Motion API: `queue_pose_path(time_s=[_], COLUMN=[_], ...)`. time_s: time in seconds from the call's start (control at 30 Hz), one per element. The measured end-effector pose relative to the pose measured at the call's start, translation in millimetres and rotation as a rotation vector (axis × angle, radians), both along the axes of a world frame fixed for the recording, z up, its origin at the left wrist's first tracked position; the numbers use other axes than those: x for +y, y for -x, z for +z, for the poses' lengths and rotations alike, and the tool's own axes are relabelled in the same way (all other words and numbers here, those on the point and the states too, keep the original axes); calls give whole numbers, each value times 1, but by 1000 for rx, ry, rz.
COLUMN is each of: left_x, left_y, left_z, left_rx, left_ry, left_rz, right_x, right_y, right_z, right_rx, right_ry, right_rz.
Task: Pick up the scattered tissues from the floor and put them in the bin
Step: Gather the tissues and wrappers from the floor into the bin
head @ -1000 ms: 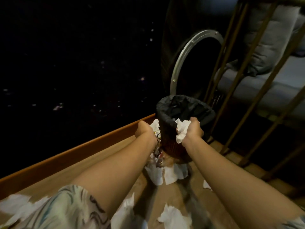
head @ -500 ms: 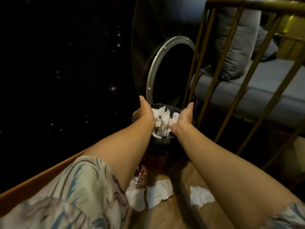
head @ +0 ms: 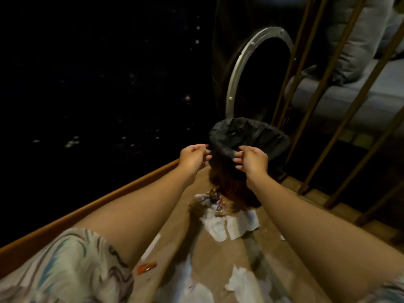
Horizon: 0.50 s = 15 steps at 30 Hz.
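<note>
Bin: the bin [head: 244, 162] stands on the wooden floor [head: 209, 254], lined with a black bag [head: 251, 134]; what is inside I cannot see from this angle.
Left hand: the left hand [head: 193, 156] hangs just beside the rim of the bin, fingers loosely curled, and it holds nothing.
Right hand: the right hand [head: 251, 159] is in front of the rim of the bin, fingers also loosely bent, and it is empty too.
Tissues near the bin: two flat white tissues [head: 231, 225] lie on the floor at the foot of the bin, touching some crumpled shiny wrappers [head: 213, 201].
Tissues farther from the bin: more tissues [head: 244, 283] lie well apart from the bin, on the person's side of it, and a small orange scrap [head: 146, 267] is there as well.
Progress: I judge the task is only partly done, because several tissues remain on the floor.
Left to do: reach down, gather the pieces at the foot of the bin, then the farther ones.
</note>
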State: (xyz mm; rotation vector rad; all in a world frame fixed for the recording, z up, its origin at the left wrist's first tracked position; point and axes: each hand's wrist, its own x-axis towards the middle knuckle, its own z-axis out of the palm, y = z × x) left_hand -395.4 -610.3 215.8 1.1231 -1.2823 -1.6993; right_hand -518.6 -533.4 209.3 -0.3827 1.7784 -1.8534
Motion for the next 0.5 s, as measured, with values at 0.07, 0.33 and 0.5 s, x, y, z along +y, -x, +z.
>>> queue_pose_path(time_s=[0.07, 0.33, 0.5], left_x=[-1, 14, 32], left_y=[-45, -252, -358], left_z=[-8, -32, -49], left_rx=[-78, -402, -585], left_ry=[58, 204, 318], left_rz=[-11, 101, 57], right_x=[0, 1, -3], right_y=[-34, -204, -309], right_z=[-7, -12, -13], right_rx=[101, 632, 936], right_ry=[-27, -160, -152], right_rz=[113, 642, 833])
